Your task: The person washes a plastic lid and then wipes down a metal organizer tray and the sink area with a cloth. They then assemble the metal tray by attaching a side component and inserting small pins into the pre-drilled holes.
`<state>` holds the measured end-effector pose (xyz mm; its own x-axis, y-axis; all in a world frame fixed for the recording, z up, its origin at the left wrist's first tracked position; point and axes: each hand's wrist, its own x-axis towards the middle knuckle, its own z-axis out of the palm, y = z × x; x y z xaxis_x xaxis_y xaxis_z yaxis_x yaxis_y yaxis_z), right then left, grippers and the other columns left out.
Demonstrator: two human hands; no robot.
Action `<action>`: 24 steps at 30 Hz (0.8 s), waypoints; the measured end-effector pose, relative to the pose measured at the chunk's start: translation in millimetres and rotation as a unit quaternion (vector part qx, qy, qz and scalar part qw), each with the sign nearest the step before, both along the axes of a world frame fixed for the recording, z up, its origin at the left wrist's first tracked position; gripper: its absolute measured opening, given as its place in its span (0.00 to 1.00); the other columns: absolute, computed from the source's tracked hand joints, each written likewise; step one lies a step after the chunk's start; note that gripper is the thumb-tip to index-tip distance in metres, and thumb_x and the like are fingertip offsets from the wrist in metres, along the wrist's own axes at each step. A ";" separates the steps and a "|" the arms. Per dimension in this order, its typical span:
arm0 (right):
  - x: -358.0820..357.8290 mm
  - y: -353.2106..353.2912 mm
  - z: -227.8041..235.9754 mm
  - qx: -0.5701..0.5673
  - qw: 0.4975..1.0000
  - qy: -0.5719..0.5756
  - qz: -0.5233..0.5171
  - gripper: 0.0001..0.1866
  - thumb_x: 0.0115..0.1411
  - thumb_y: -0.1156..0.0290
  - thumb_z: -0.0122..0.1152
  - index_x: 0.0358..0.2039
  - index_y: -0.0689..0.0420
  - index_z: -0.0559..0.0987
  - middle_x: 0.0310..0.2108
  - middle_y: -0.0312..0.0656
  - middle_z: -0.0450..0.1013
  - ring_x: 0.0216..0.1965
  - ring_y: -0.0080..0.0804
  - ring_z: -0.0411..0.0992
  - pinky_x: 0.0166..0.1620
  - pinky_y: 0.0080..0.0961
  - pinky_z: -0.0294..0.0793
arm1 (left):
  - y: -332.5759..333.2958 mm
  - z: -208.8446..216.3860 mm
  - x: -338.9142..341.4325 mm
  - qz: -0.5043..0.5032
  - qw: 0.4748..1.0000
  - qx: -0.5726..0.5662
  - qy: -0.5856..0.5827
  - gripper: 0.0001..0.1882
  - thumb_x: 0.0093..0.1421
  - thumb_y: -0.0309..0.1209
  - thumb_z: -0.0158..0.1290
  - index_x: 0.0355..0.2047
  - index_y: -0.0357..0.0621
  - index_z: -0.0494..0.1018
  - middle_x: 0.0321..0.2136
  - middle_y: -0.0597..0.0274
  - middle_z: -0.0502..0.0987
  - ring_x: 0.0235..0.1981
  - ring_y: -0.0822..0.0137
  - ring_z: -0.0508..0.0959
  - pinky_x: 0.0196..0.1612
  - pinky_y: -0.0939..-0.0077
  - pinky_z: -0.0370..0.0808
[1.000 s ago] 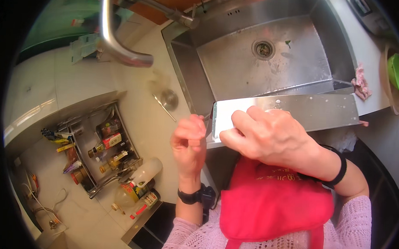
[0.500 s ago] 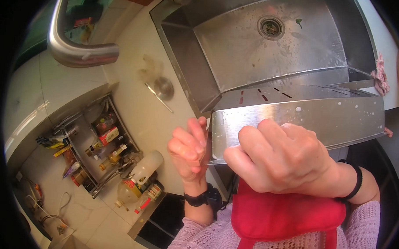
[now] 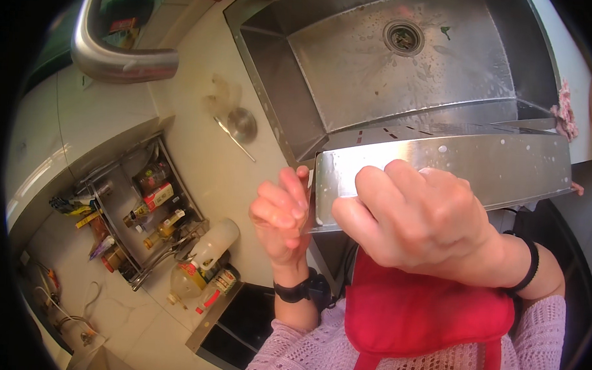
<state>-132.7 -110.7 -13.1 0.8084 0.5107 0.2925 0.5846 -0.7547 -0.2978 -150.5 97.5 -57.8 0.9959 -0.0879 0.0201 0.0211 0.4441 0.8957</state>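
Note:
A stainless steel panel (image 3: 440, 161) with a bent-down front face and slots in its upper face lies tilted across the near side of the sink. White droplets dot its front. My left hand (image 3: 279, 214) is closed at the panel's left end, its fingers curled against the edge. Before the front face, my right hand (image 3: 415, 222) makes a fist, knuckles up; its fingertips and anything in them are hidden.
Behind the panel is the wet steel sink (image 3: 306, 74) with a drain (image 3: 403, 38) and green scraps. A faucet (image 3: 127, 65) arches at upper left. On the left are a metal ladle-like utensil (image 3: 241, 125), an open drawer (image 3: 116, 185) and several bottles (image 3: 214, 244). A pink cloth (image 3: 564, 113) hangs at the right.
The panel has tipped slightly, so less of its slotted upper face shows and its lower edge sits higher. Both hands keep nearly the same place.

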 end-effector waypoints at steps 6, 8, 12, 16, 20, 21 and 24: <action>21.9 -5.8 -7.0 0.027 0.997 0.072 -0.017 0.06 0.45 0.72 0.55 0.21 0.52 0.66 0.17 0.34 0.58 0.18 0.26 0.65 0.19 0.24 0.62 | -11.6 8.3 8.1 0.011 0.998 0.039 0.039 0.14 0.53 0.38 0.64 0.30 0.50 0.69 0.31 0.69 0.68 0.36 0.68 0.65 0.52 0.65 0.61; 33.1 -9.0 -9.7 0.054 0.994 0.093 0.004 0.06 0.46 0.73 0.56 0.22 0.52 0.68 0.18 0.35 0.61 0.20 0.29 0.68 0.20 0.26 0.64 | -10.0 7.1 10.5 -0.010 0.998 0.037 0.054 0.14 0.57 0.38 0.61 0.35 0.47 0.69 0.35 0.68 0.67 0.41 0.66 0.64 0.50 0.68 0.61; 45.9 -11.2 -15.0 0.102 0.987 0.118 0.025 0.06 0.47 0.72 0.59 0.25 0.54 0.71 0.20 0.39 0.67 0.24 0.38 0.73 0.24 0.32 0.69 | -5.7 5.5 12.7 0.019 0.995 0.041 0.088 0.12 0.60 0.35 0.57 0.38 0.43 0.69 0.38 0.64 0.70 0.44 0.64 0.68 0.53 0.65 0.65; 56.0 -12.0 -16.2 0.130 0.980 0.141 0.051 0.08 0.52 0.67 0.61 0.27 0.54 0.72 0.22 0.40 0.68 0.27 0.40 0.73 0.27 0.35 0.71 | -3.9 3.1 12.6 0.024 0.991 0.014 0.132 0.11 0.63 0.33 0.54 0.40 0.41 0.69 0.40 0.60 0.71 0.45 0.66 0.69 0.53 0.66 0.66; 51.0 1.5 -16.0 0.161 0.976 0.136 0.055 0.08 0.54 0.65 0.62 0.28 0.55 0.74 0.25 0.39 0.68 0.31 0.38 0.72 0.30 0.35 0.73 | -0.1 -2.9 12.5 0.040 0.989 0.001 0.139 0.10 0.63 0.33 0.53 0.41 0.40 0.69 0.40 0.60 0.72 0.45 0.66 0.70 0.53 0.67 0.66; 48.8 4.4 -17.0 0.159 0.976 0.137 0.056 0.08 0.54 0.65 0.62 0.28 0.55 0.74 0.25 0.39 0.68 0.31 0.38 0.72 0.30 0.35 0.73 | -0.2 -3.9 12.7 0.042 0.987 -0.007 0.153 0.10 0.63 0.32 0.53 0.41 0.40 0.69 0.40 0.60 0.72 0.45 0.67 0.70 0.53 0.67 0.66; 45.6 11.5 -19.3 0.163 0.972 0.169 -0.011 0.08 0.54 0.65 0.62 0.27 0.55 0.75 0.26 0.39 0.68 0.32 0.38 0.72 0.31 0.35 0.73 | 1.0 -7.6 12.2 0.048 0.984 -0.023 0.173 0.11 0.63 0.32 0.53 0.42 0.40 0.70 0.40 0.60 0.73 0.45 0.68 0.71 0.53 0.69 0.67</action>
